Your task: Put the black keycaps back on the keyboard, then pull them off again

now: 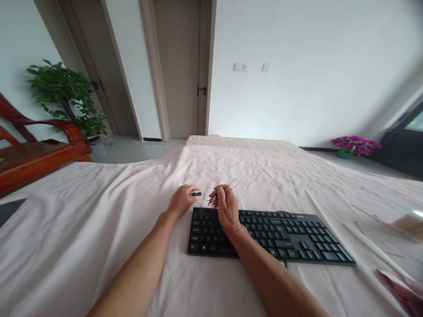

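My left hand (181, 200) is closed just beyond the keyboard's far left corner, pinching small black pieces (197, 193) that look like keycaps. To its right, my right hand (227, 206) is over the left part of the black keyboard (271, 233). Its fingers are closed on a thin wire tool (235, 183), whose narrow loop sticks out to the upper right. Dark thin tips show below the fingers, pointing toward the left hand. The two hands are a small gap apart. My right hand and forearm hide some of the keys.
A pale flowered cloth (132, 229) covers the table, with folds on the left. At right lie thin sticks (366, 212), a clear container (411, 224), a white rod (380, 251) and a pink cloth piece (401, 286). A wooden chair (42, 149) stands at far left.
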`<state>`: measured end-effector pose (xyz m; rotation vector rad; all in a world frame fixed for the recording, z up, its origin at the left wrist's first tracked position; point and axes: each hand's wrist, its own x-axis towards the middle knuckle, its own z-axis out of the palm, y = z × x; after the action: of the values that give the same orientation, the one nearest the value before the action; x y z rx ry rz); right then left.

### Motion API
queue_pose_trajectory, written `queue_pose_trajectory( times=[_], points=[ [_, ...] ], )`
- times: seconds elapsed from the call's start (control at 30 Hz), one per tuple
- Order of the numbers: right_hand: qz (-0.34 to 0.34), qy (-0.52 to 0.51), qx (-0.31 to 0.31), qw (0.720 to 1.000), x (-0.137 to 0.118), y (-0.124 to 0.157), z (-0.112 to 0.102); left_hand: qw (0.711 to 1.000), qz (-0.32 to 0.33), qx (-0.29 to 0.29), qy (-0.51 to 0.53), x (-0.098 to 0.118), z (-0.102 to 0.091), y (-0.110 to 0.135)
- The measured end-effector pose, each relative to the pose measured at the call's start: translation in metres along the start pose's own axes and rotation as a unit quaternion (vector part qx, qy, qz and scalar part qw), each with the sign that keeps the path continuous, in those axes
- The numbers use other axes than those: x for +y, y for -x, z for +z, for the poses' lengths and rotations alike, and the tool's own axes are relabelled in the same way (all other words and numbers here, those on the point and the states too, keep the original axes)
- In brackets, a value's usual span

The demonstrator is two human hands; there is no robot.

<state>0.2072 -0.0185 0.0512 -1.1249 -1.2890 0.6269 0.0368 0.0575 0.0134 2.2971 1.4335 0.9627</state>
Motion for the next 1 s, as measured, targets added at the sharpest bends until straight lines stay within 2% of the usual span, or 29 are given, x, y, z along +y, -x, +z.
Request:
queue_pose_trajectory(
  times=[0.23,0.53,0.63,0.73,0.83,1.0],
  points=[
    [0.001,-0.003,0.004,1.000,-0.002,0.000,0.000,0.999,-0.039,0.011,0.027,-0.011,0.004,0.001],
    [0.001,0.013,0.000,1.000,-0.002,0.001,-0.002,0.998,-0.050,0.022,0.036,-0.010,0.007,-0.003],
    [-0.013,0.057,-0.014,0.998,-0.008,0.000,-0.005,0.998,-0.047,0.031,0.024,-0.003,0.003,0.001],
    [-0.030,0.109,-0.031,0.993,-0.015,0.001,-0.008,0.997,-0.029,0.068,-0.004,0.009,-0.007,0.007],
    [-0.037,0.143,-0.044,0.988,-0.021,0.001,-0.011,0.996,0.007,0.088,0.023,0.024,-0.015,0.013],
    [-0.037,0.178,-0.065,0.981,-0.020,0.004,-0.013,0.990,0.056,0.007,0.130,0.042,-0.014,0.020]
  ],
)
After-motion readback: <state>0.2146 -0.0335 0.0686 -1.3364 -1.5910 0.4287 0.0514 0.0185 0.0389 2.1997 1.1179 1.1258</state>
